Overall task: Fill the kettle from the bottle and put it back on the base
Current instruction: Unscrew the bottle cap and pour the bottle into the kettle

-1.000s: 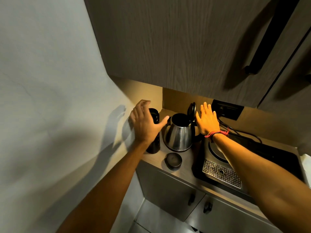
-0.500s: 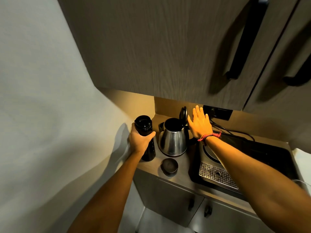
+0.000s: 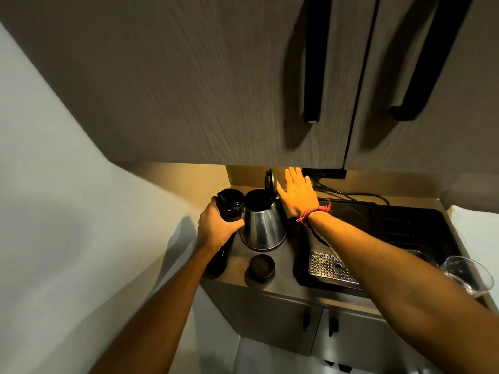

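A steel kettle (image 3: 262,225) stands on the counter with its black lid (image 3: 270,182) flipped up and its mouth uncovered. Just left of it is a dark bottle (image 3: 229,205) without its cap, leaning slightly toward the kettle. My left hand (image 3: 216,228) is wrapped around the bottle's body. My right hand (image 3: 298,195) is flat with fingers spread, its thumb side against the raised lid. A round black cap (image 3: 261,266) lies on the counter in front of the kettle. The kettle hides whatever it sits on.
A black drip-tray unit (image 3: 405,225) with a metal grille (image 3: 328,267) fills the counter's right part. A clear glass (image 3: 468,275) stands at the far right. Cables (image 3: 351,196) run along the back wall. Upper cabinets (image 3: 216,76) hang low above.
My left hand went from hovering at the bottle to gripping it and tilting it toward the kettle. My right hand stays at the raised lid. The camera has tipped upward.
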A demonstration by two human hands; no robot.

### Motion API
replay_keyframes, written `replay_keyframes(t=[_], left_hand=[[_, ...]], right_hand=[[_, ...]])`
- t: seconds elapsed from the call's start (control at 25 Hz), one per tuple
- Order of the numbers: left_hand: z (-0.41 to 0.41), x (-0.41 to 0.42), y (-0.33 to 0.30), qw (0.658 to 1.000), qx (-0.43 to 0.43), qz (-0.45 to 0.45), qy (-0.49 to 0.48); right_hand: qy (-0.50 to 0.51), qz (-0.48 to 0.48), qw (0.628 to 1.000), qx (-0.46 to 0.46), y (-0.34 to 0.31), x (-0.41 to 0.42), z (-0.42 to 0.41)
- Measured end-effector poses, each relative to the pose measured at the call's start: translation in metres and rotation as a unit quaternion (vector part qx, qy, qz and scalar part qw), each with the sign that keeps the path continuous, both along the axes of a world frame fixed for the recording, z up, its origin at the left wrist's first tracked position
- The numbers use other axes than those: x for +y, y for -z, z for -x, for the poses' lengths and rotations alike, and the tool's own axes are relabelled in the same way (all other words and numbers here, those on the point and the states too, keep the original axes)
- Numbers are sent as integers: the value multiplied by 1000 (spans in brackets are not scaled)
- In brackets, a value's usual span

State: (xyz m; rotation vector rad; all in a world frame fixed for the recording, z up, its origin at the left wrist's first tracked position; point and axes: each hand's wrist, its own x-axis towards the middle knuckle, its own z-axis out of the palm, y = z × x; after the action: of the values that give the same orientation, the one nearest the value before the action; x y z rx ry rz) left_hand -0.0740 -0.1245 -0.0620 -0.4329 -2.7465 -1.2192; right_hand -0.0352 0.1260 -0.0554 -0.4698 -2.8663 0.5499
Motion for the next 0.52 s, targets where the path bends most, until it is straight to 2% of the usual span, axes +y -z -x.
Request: replay_keyframes(t=[0.28, 0.52], left_hand=[[8, 10, -17, 989, -12, 148, 26], [13, 19, -31, 956, 1, 286, 58]], right_hand=[[7, 5, 1000, 20, 2, -2, -1], [7, -1, 1000, 30, 2, 0, -3]])
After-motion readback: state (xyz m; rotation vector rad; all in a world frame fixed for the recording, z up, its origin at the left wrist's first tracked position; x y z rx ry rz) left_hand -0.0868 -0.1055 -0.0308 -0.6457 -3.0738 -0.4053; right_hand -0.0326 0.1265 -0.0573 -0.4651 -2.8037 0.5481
